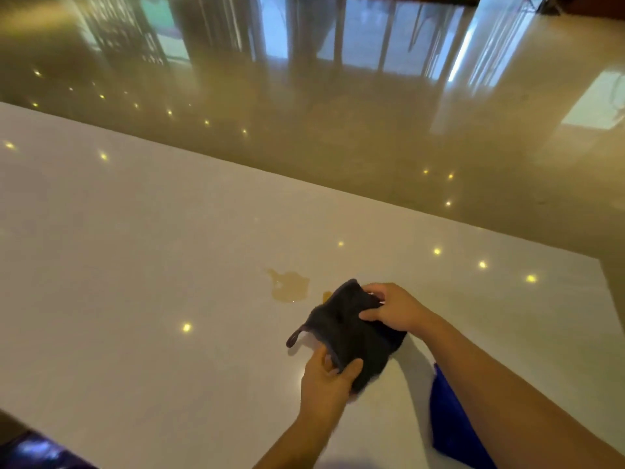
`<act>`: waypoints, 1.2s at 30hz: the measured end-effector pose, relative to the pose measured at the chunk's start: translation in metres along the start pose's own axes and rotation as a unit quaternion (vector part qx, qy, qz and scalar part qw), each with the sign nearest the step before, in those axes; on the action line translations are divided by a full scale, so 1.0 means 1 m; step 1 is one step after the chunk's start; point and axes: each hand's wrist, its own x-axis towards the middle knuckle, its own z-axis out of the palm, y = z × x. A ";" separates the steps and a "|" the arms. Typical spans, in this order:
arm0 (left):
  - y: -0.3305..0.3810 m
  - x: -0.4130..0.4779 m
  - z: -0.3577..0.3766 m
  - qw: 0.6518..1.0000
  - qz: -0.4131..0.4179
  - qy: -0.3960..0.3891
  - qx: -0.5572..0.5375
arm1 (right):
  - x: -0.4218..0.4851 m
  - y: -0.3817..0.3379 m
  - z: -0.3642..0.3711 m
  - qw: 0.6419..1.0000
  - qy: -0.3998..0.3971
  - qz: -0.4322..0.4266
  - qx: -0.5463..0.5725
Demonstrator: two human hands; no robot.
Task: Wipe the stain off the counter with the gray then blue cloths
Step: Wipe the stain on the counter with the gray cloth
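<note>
- Currently both hands hold the gray cloth (351, 333) above the white counter (135, 265), near its front right part.
- Left hand (326, 384): fingers closed on the cloth's near edge; thumb (351, 367) lies on top of the fabric, the other fingers curl under it at the edge.
- Right hand (394, 308): fingers pinched shut on the cloth's far right edge; thumb (370, 314) presses on the upper face, fingertips fold over the top corner.
- Cloth is bunched and folded between the two hands, dark gray, with a small loop (293, 338) hanging off its left side. Whether its underside touches the counter cannot be told.
- Stain (289, 286): pale amber puddle on the counter, just beyond and left of the cloth; a smaller amber spot (326, 295) sits at the cloth's far edge. Neither hand touches the puddle.
- Blue cloth (449, 424) lies on the counter near the front edge, to the right of the left hand, partly hidden under the right forearm.
- Counter surface is glossy with small points of reflected light; polished floor (338, 113) lies beyond its far edge.
</note>
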 end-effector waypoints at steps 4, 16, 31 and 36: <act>-0.014 -0.002 -0.054 0.961 0.056 0.086 0.255 | 0.003 -0.010 0.034 0.966 0.224 -0.042 -0.126; -0.034 0.085 -0.135 0.740 0.137 0.200 0.628 | 0.088 0.012 0.070 0.897 0.162 -0.093 -0.401; -0.030 0.081 -0.134 0.741 0.108 0.184 0.637 | 0.096 0.012 0.068 0.908 0.165 -0.085 -0.375; -0.030 0.083 -0.131 0.739 0.103 0.179 0.641 | 0.093 0.018 0.079 0.894 0.208 -0.105 -0.383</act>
